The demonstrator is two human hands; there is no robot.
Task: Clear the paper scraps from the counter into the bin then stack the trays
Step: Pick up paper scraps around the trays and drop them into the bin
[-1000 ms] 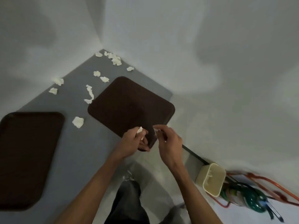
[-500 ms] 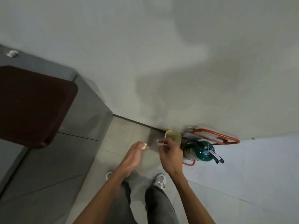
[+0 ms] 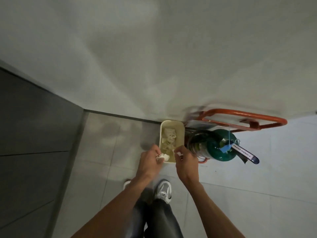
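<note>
Below me is the tiled floor (image 3: 109,152). At the foot of the wall stands a green cylinder (image 3: 217,148), and just left of it the cream bin (image 3: 172,121), its long axis running away from me, with paper inside. My left hand (image 3: 151,163) and right hand (image 3: 186,163) hang at its near rim, about equally close. The left pinches a larger scrap (image 3: 165,157) over the near-left corner, and the right a small scrap (image 3: 179,154) just inside the rim. I judge that letting go should drop both in.

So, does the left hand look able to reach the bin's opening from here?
Probably yes: the left hand holds a scrap right at the bin's near rim, the top is open, and the right hand sits beside it, not across.
</note>
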